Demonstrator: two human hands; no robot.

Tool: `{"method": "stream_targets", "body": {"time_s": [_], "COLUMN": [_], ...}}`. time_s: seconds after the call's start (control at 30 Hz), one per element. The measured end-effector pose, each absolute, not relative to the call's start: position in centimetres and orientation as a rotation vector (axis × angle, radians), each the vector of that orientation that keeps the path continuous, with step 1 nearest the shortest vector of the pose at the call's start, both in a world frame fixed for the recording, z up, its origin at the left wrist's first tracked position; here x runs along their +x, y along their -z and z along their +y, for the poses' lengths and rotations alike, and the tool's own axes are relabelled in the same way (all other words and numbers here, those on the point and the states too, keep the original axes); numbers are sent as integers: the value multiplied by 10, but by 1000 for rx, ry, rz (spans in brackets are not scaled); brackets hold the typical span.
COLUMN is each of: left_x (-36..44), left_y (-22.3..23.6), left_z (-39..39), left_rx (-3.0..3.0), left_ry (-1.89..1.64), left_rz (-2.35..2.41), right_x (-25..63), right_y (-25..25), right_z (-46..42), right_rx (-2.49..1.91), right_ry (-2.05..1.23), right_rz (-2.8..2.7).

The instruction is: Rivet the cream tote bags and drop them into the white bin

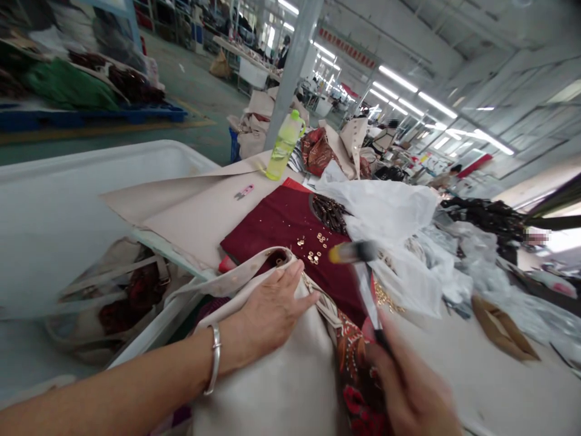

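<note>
My left hand [272,309] lies flat on a beige bag [272,387], thumb spread, fingertips at its top edge beside a strap [240,272]. A ring-shaped metal eyelet [279,261] shows in the fold just beyond the fingertips. My right hand [408,375], blurred by motion, is wrapped around the handle of a hammer [351,252] with a yellow and black head. The hammer head is raised above a dark red cloth [267,224]. Several gold eyelets [314,257] lie scattered on this cloth, left of the hammer. Patterned red fabric [351,345] hangs along the bag's right side.
A white bin [113,154] with bags inside stands at left. On the table are pink thread snips [245,192], a yellow-green bottle [285,145], white plastic sheeting [390,206], more gold pieces [385,298] and a brown cardboard piece [503,327]. A metal post [295,66] rises behind.
</note>
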State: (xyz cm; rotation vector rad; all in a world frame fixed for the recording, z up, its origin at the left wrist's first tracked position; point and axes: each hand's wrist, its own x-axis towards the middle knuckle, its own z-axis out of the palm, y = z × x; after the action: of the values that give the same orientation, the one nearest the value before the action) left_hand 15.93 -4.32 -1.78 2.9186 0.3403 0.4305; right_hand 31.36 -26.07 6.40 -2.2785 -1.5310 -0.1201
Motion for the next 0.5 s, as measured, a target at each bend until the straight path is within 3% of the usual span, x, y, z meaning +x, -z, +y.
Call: {"method": "stream_targets", "body": {"time_s": [0.17,0.33,0.5], "left_x": [157,156,155], "left_y": [15,11,13], "left_z": [-44,-42,-42], "left_rx": [2940,2911,2964], "left_ry": [-428,-379,-422], "left_rz": [305,311,282], "right_x": [334,372,449], "right_y": [-42,-52,-18], "right_z": [-251,-281,-348], "right_rx": [-2220,-2420,-2653], "right_ry": [-238,-137,-35], "right_rz": [-1753,-1189,-643]}}
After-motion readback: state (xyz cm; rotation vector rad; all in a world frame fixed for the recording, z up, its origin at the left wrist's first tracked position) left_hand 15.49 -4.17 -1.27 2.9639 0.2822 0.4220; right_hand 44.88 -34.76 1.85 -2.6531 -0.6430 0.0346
